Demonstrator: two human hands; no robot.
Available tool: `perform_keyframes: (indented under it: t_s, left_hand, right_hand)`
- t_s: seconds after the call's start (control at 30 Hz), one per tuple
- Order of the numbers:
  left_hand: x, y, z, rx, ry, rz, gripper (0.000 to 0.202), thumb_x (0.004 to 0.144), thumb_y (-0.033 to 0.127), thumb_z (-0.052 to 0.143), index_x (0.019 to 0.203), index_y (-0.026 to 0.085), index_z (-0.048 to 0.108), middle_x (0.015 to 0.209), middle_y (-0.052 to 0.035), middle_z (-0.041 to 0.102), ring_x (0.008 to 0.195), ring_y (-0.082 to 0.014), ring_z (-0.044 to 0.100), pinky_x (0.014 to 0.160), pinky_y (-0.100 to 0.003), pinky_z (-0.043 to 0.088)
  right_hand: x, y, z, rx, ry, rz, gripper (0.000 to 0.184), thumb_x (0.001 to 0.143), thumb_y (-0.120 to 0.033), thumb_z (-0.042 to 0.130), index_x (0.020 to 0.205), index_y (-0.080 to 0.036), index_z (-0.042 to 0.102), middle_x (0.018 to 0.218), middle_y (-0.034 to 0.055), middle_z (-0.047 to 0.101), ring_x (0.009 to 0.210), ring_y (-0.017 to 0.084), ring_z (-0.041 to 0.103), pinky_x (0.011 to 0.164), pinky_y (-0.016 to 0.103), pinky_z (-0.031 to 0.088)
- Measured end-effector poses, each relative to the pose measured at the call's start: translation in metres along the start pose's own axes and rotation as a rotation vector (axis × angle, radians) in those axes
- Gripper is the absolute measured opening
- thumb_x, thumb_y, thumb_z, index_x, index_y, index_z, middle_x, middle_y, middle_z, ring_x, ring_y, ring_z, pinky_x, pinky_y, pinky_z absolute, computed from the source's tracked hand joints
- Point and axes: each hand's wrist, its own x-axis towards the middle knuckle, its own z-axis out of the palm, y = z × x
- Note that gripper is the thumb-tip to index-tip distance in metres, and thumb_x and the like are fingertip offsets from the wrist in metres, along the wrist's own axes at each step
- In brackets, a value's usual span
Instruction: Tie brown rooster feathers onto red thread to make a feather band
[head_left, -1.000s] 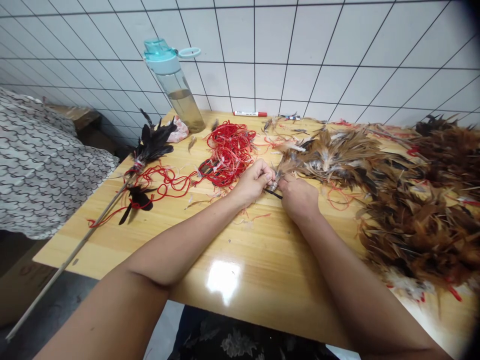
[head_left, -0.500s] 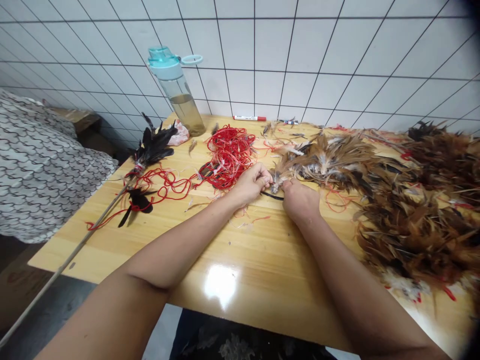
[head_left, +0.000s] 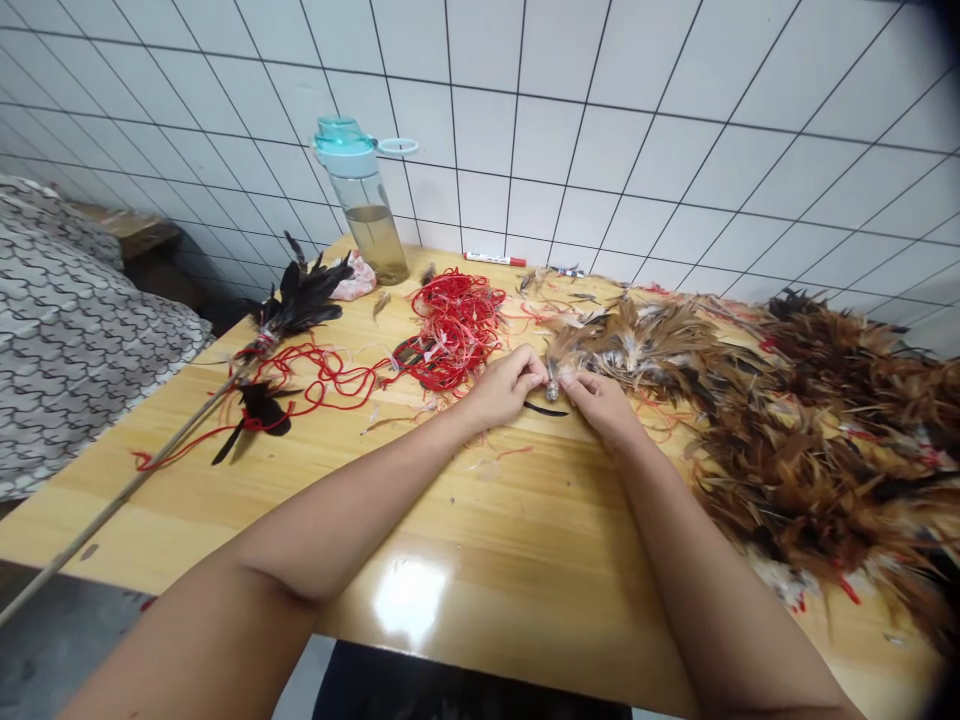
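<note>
My left hand [head_left: 512, 387] is closed in a pinch at the pale quill end of a bunch of brown feathers [head_left: 568, 348]. From the other side, my right hand [head_left: 602, 408] pinches the same end between thumb and fingers. What lies right between the fingertips is small and partly hidden. A single thin black feather [head_left: 546, 409] lies on the table just below the hands. More brown feathers [head_left: 637, 335] spread out behind and to the right of my right hand.
A tangle of red string [head_left: 457, 325] lies left of my hands. Further left is a stick [head_left: 161, 452] with black feathers [head_left: 304, 295] tied on. A water bottle [head_left: 373, 225] and red marker [head_left: 495, 259] stand and lie near the tiled wall. Feather piles [head_left: 817, 470] cover the right side.
The camera view has tilted and shifted slightly. My right hand's fingers have loosened from a tight fist into a flatter pinch at the quill end. My left hand stays at the bunch.
</note>
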Motion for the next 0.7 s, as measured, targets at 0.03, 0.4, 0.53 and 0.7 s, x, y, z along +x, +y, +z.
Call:
perform_keyframes:
  t_s: [0.03,0.4,0.53,0.7]
  left_hand:
    - [-0.001,0.002,0.001,0.019,-0.011,0.028,0.006,0.084,0.015,0.047,0.080,0.018,0.050,0.083,-0.0021,0.062,0.080,-0.0139,0.056,0.078,-0.029,0.044]
    - [-0.005,0.006,0.007,0.115,0.049,0.155,0.005,0.082,0.018,0.054,0.086,0.018,0.056,0.084,-0.0025,0.062,0.078,-0.0142,0.057,0.073,-0.028,0.046]
    - [-0.004,0.000,0.006,0.141,0.136,0.175,0.007,0.083,0.020,0.053,0.089,0.018,0.056,0.089,-0.0038,0.063,0.082,-0.0150,0.058,0.076,-0.029,0.047]
    - [-0.005,0.000,0.005,0.224,0.158,0.201,0.006,0.085,0.020,0.052,0.089,0.018,0.056,0.088,-0.0036,0.061,0.082,-0.0153,0.057,0.076,-0.030,0.047]
  right_hand:
    - [0.000,0.002,0.000,0.050,-0.011,-0.006,0.037,0.082,-0.050,0.052,0.078,-0.016,0.067,0.076,0.0025,0.066,0.072,0.016,0.056,0.069,0.026,0.041]
    - [-0.003,0.011,0.005,0.266,0.014,0.056,0.034,0.069,-0.051,0.062,0.066,-0.018,0.054,0.064,-0.0030,0.052,0.065,0.012,0.046,0.066,0.026,0.038]
    - [-0.007,0.004,0.005,0.273,0.059,0.096,0.035,0.068,-0.052,0.060,0.067,-0.018,0.054,0.065,-0.0028,0.052,0.065,0.012,0.045,0.066,0.026,0.037]
    - [-0.022,-0.037,-0.013,0.117,0.144,0.006,0.032,0.073,-0.049,0.058,0.067,-0.018,0.053,0.063,-0.0038,0.046,0.062,0.011,0.040,0.061,0.025,0.033]
